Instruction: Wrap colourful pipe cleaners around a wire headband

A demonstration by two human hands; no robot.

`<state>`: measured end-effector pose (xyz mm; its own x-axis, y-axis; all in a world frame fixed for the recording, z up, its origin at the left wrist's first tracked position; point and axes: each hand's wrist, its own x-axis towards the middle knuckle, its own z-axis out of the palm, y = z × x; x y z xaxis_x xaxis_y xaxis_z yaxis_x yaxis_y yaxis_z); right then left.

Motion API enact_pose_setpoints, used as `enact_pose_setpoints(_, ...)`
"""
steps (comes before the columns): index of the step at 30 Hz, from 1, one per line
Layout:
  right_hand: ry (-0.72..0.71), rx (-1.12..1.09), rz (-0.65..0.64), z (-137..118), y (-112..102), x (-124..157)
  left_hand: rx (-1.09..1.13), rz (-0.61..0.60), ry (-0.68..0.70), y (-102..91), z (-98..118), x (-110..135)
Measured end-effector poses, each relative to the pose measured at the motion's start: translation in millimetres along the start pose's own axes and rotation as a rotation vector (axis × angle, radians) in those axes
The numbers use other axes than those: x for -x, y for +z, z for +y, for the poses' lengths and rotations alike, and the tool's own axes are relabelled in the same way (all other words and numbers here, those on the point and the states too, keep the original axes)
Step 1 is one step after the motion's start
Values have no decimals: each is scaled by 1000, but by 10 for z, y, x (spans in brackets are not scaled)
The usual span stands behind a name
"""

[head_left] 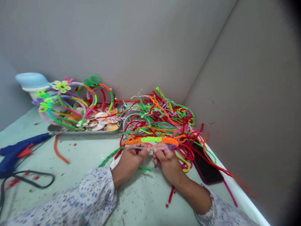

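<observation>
Blue hot glue gun (21,153) lies at nine o'clock; looped pipe-cleaner headbands (70,94) rest on a steel tray (82,129) of shells at eleven. At twelve, the left hand (129,163) and right hand (166,161) both pinch a thin band (150,140) wrapped in orange and lime chenille, just before a tangled pipe-cleaner heap (164,116); a black phone (207,164) lies at three.

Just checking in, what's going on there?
The person's left hand and right hand grip a thin metal band wrapped in orange and lime-green pipe cleaners. Behind lies a tangled heap of multicoloured pipe cleaners, beside a steel tray of seashells and pipe-cleaner headbands. A blue hot glue gun rests to the left.
</observation>
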<state>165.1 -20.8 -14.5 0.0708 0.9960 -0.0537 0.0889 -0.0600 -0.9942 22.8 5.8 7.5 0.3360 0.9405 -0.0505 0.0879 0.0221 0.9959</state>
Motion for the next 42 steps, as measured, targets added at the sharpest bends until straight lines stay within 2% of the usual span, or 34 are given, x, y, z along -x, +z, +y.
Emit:
enact_pose_setpoints(4, -6, 68, 7, -3, 3, 7, -78, 7, 24, -13, 4, -3)
enact_pose_setpoints(9, -18, 200, 25, 0, -6, 35, -267, 79, -4, -23, 40, 14)
enact_pose_setpoints(13, -64, 236, 20, 3, -14, 58, -364, 26, 94, -64, 2, 46)
enact_pose_setpoints(17, -139, 200, -16, 1, -14, 71, -347, -21, 150, -100, -65, 53)
enact_pose_setpoints(25, -124, 291, 5, 25, 12, 82, -465, 9, 175, -131, -126, 6)
enact_pose_setpoints(31, -111, 273, 6, -4, 2, 83, -326, 28, 186, -123, -196, -4)
enact_pose_setpoints(37, -108, 90, -86, -21, -20, 37, -3, -1, 45, -51, -110, 10)
enact_pose_setpoints(42, -95, 116, -42, 21, -18, 8, 32, -42, 35, -31, -37, 35)
